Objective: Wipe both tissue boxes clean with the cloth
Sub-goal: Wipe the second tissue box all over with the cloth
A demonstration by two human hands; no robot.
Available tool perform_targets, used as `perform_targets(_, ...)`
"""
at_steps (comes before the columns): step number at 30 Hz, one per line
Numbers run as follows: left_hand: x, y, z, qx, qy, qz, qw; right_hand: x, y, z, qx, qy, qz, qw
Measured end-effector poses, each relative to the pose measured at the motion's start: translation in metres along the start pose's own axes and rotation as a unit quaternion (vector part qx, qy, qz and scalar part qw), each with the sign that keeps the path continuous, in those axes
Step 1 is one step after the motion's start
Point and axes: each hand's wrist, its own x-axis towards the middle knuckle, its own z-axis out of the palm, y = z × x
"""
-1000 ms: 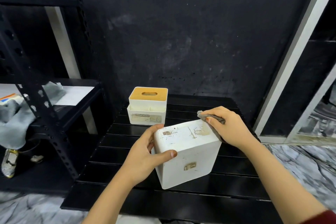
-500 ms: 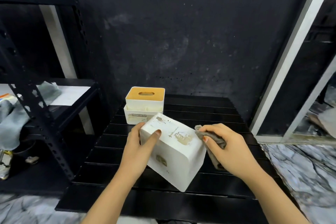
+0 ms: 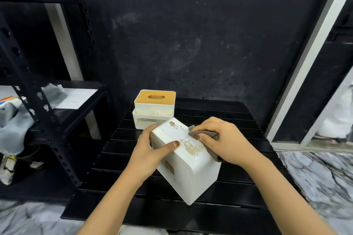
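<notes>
Two tissue boxes sit on the black slatted surface [image 3: 238, 120]: the nearer white tissue box [image 3: 188, 162] is tipped on a lower corner near the middle of the surface, its stained top face turned up toward the camera, with brown scuffs and a small label on its side. The left hand [image 3: 150, 151] clasps the box's left end, thumb laid across the top face. The right hand [image 3: 227, 142] presses a bunched grey cloth [image 3: 205, 136] against the box's far right edge, fingers curled over the cloth. Just behind, toward the surface's far left corner, stands the second tissue box [image 3: 154, 109], upright, white with a tan slotted lid and a "TISSUE HOLDER" label on its front. A black metal shelf rack [image 3: 44, 120] stands left of the surface, holding pale crumpled fabric [image 3: 13, 126]. Marbled floor [image 3: 321, 181] shows at the right.
</notes>
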Motion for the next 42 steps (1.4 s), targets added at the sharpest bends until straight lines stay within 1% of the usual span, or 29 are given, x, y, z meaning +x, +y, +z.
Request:
perform_targets(3,-0.001,-0.001,0.001,-0.012,0.004,-0.003,1.000,-0.015,0.003,-0.007,0.006,-0.019,-0.007,1.000)
perform_targets(6,0.001,-0.003,0.001,-0.027,-0.013,-0.008,1.000,-0.028,0.006,-0.018,0.018,-0.038,-0.007,0.999)
perform_targets(11,0.007,0.001,0.002,-0.008,-0.073,-0.007,0.997,-0.007,0.005,-0.017,-0.004,-0.050,-0.004,0.999)
perform_targets(19,0.024,0.008,-0.004,0.052,-0.176,-0.037,0.982,0.036,0.000,-0.009,-0.104,-0.078,-0.014,0.991)
perform_targets(22,0.028,0.012,-0.004,0.058,-0.197,-0.044,0.978,0.035,0.002,-0.008,-0.106,-0.067,-0.002,0.992)
perform_targets(24,0.025,0.011,-0.001,0.052,-0.190,-0.043,0.979,0.032,0.004,-0.005,-0.095,-0.046,0.003,0.994)
perform_targets(25,0.021,0.009,0.001,0.051,-0.174,-0.040,0.983,0.031,0.005,-0.004,-0.090,-0.038,0.005,0.995)
perform_targets(29,-0.008,0.007,0.017,0.043,-0.051,-0.009,0.998,0.026,0.006,-0.001,-0.081,-0.023,0.019,0.996)
perform_targets(30,-0.017,0.007,0.024,0.042,-0.034,-0.007,0.999,0.025,0.007,0.000,-0.076,-0.015,0.022,0.997)
perform_targets(32,-0.032,0.009,0.036,0.032,-0.030,-0.005,0.999,0.022,0.008,0.003,-0.059,0.007,0.028,0.998)
perform_targets(35,-0.040,0.011,0.043,0.052,-0.026,0.009,0.998,0.011,0.010,0.005,-0.064,0.028,0.035,0.997)
perform_targets(36,-0.039,0.012,0.041,0.054,-0.037,0.001,0.998,0.005,0.011,0.005,-0.067,0.032,0.032,0.997)
perform_targets(38,-0.034,0.014,0.036,0.041,-0.087,-0.017,0.995,-0.006,0.013,0.000,-0.057,0.032,0.016,0.998)
perform_targets(42,-0.022,0.017,0.026,0.008,-0.171,-0.034,0.985,-0.008,0.019,-0.013,-0.047,-0.002,0.009,0.999)
